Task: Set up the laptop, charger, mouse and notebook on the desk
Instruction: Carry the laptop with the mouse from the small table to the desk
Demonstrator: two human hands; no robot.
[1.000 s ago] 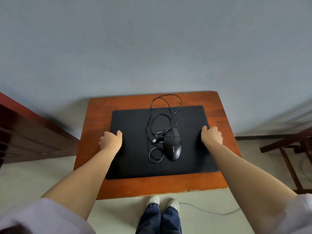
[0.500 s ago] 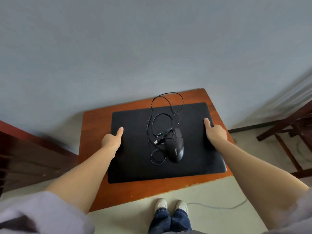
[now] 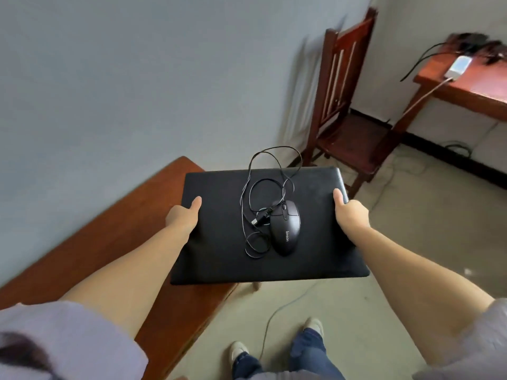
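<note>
A closed black laptop [image 3: 219, 248] is held level in the air, partly over the small wooden table [image 3: 115, 242] and partly over the floor. My left hand [image 3: 182, 218] grips its left edge, thumb on top. My right hand [image 3: 349, 212] grips its right edge the same way. A black wired mouse [image 3: 285, 231] lies on the lid with its cable [image 3: 255, 174] coiled beside it and looping past the far edge. At the far right stands a wooden desk [image 3: 466, 89] with a white charger block [image 3: 461, 65] and dark cables on it.
A wooden chair [image 3: 348, 105] stands against the wall between me and the desk. Loose cables run across the floor [image 3: 411, 215] near the chair and by my feet [image 3: 312, 325]. A grey wall fills the left and back.
Both hands have lifted the laptop with the mouse off the small table and swung it to the right. The view has turned right, bringing the chair and desk into sight.
</note>
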